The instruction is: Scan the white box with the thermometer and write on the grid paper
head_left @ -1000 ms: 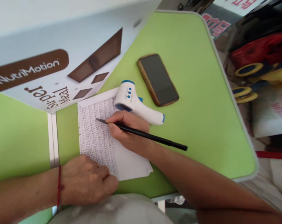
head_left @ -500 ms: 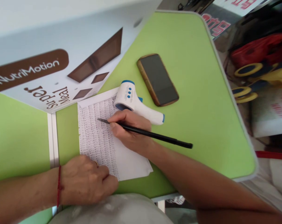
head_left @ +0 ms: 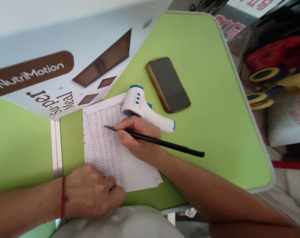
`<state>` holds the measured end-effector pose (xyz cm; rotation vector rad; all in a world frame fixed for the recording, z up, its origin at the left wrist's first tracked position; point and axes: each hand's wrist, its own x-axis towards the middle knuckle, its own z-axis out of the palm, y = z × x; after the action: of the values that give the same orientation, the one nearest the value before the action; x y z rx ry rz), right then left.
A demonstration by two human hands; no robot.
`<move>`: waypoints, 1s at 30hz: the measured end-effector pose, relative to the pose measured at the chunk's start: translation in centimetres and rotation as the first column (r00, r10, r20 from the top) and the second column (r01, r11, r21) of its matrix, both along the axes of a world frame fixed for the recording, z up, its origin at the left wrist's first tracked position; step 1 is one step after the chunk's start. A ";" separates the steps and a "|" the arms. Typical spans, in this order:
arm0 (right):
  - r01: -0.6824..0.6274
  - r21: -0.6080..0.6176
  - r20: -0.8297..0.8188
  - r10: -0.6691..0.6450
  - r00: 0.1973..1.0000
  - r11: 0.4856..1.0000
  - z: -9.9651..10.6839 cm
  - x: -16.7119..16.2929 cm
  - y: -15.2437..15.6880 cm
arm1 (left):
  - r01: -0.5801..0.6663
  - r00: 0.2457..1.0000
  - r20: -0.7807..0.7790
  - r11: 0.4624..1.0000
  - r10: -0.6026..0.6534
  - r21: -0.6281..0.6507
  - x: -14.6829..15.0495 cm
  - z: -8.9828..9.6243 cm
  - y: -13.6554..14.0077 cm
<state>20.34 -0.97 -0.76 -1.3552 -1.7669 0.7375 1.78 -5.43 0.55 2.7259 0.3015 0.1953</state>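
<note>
My right hand (head_left: 140, 140) pinches a slim black pen (head_left: 172, 145) near its pointed end. The tip touches, or hovers just over, a sheet of paper (head_left: 137, 170) covered on its left part with dense rows of small handwriting. Curled into a loose fist, my left hand (head_left: 92, 190) rests on the paper's lower left corner; its fingertips are tucked under. A white and blue infrared thermometer (head_left: 146, 110) lies over the paper's upper right edge, right behind my right hand.
A smartphone (head_left: 168, 84) in a brown case lies beyond the thermometer on the green table (head_left: 214, 115). At the upper left stands a large white NutriMotion carton (head_left: 95, 49). Past the table's right edge are yellow-handled scissors (head_left: 264, 74) and a red bag (head_left: 276, 53).
</note>
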 end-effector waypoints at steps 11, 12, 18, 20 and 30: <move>-0.011 0.055 0.018 0.010 1.000 0.998 -0.3 -0.2 -0.2 | -0.044 0.998 0.045 0.999 0.043 0.011 0.0 -0.2 0.1; -0.008 0.053 0.010 0.008 1.000 0.999 -0.3 -0.2 -0.2 | -0.046 0.998 0.045 0.999 0.046 0.009 0.0 -0.2 0.1; 0.051 0.053 -0.008 -0.050 0.999 0.997 0.0 -0.1 -0.1 | -0.043 0.998 0.053 0.999 0.042 0.012 0.0 0.0 0.0; 0.051 0.051 0.003 -0.051 0.999 0.997 -0.1 -0.1 -0.1 | -0.039 0.998 0.044 0.999 0.038 0.014 0.0 0.0 0.0; 0.068 0.079 0.018 -0.069 0.997 0.995 -0.3 -0.1 -0.2 | -0.033 0.998 0.044 0.999 0.033 0.009 0.0 -0.2 0.0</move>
<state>20.20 -1.14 -1.08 -1.3681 -1.7385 0.6126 1.76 -5.44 0.39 2.7240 0.3341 0.2661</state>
